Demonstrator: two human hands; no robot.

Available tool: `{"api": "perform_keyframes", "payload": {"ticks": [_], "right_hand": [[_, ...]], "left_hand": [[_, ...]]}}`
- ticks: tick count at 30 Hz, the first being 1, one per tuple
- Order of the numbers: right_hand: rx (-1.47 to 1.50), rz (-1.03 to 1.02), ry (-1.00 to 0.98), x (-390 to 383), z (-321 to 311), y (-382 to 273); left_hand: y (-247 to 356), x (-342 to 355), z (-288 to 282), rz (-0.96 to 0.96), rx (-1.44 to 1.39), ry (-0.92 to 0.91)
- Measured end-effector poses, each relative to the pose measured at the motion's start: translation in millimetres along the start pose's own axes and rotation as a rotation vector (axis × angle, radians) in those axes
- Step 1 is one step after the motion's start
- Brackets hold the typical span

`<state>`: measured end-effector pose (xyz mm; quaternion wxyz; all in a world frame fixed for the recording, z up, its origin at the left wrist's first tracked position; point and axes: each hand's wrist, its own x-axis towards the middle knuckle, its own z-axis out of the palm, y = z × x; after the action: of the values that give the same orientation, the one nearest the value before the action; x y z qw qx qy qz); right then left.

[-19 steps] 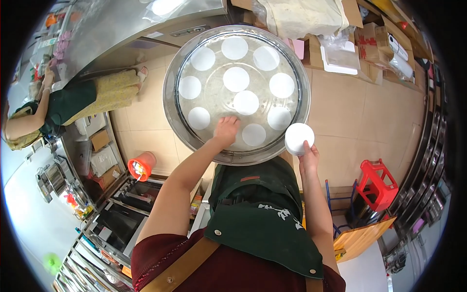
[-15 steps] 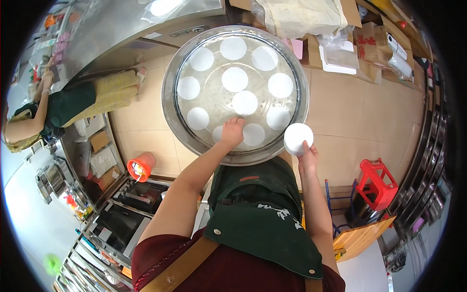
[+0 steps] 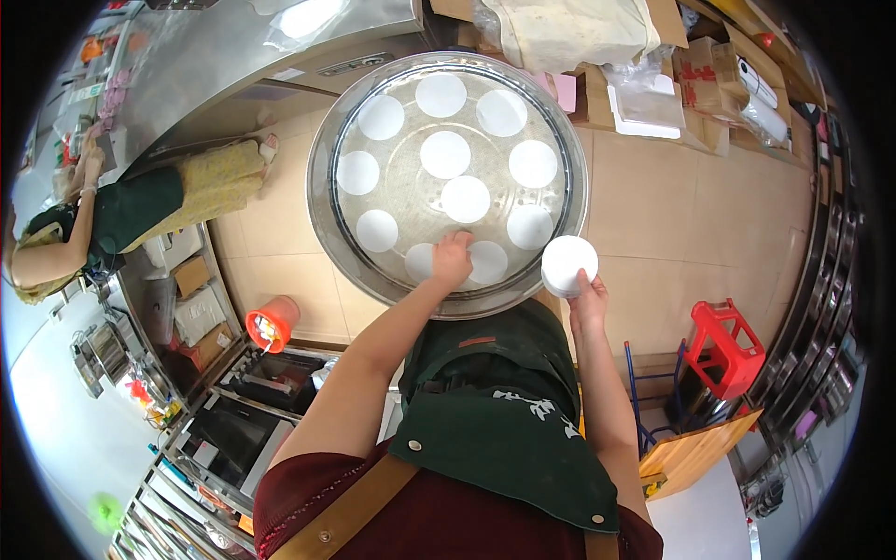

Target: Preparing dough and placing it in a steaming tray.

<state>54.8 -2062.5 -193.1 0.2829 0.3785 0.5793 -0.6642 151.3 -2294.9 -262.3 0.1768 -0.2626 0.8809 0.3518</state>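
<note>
A large round metal tray point(image 3: 322, 219) lies in front of me with several white paper discs spread over its bottom. My left hand point(image 3: 453, 261) is inside it near the rim closest to me, palm down and fingers forward. It sits between two discs, a partly covered disc point(image 3: 420, 261) on its left and another disc point(image 3: 489, 263) on its right. The fingertips reach close to a disc point(image 3: 465, 200) near the centre; nothing shows in them. Outside the right rim, my right hand point(image 3: 589, 301) grips a stack of white paper discs point(image 3: 569, 263), with the thumb on top.
A steel counter point(image 3: 233, 56) stands at the far left, where another person point(image 3: 140, 205) works. An orange bucket point(image 3: 273, 322) stands on the floor to the left, a red stool point(image 3: 723, 350) on the right. Cardboard boxes point(image 3: 705, 75) crowd the far right.
My left hand has moved slightly right and nearer to me, and more of the disc on its left shows. The stack stays in my right hand.
</note>
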Motion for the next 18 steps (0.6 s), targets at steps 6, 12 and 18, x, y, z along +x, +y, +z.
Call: {"api": "perform_keyframes", "payload": {"ticks": [6, 12, 18], "right_hand": [[0.038, -0.051, 0.030, -6.7, 0.4, -2.5], [0.026, -0.060, -0.036, -20.1, 21.3, -9.8], [-0.003, -0.022, -0.178, -31.7, 48.6, -6.2]], "left_hand": [[3.6, -0.5, -8.7, 0.014, -0.031, 0.062], [8.4, 0.9, -15.9, -0.117, -0.569, -0.042], [84.6, -10.4, -45.7, -0.257, -1.069, -0.180]]}}
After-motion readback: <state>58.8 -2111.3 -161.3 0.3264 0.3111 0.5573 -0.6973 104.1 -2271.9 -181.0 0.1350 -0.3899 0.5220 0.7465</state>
